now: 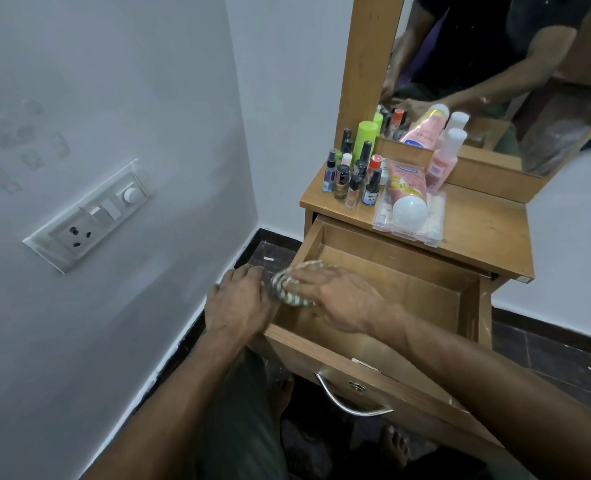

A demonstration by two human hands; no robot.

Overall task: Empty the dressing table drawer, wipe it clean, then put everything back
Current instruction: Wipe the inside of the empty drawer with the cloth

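Observation:
The wooden drawer point(422, 292) of the dressing table is pulled out, with nothing lying inside it. My right hand point(335, 296) presses a striped cloth point(287, 289) flat against the drawer's left inner wall. Just outside that left wall, my left hand point(242, 299) grips the drawer's edge. Several small bottles point(352, 171), a pink tube point(406, 190) and a clear plastic box point(408, 220) stand on the table top point(477, 230).
A mirror point(494, 74) rises behind the table top and shows a person's reflection. The white wall at left carries a socket and switch plate point(89, 216). The drawer front has a metal handle point(349, 400). Below are a dark floor and my bare feet point(394, 448).

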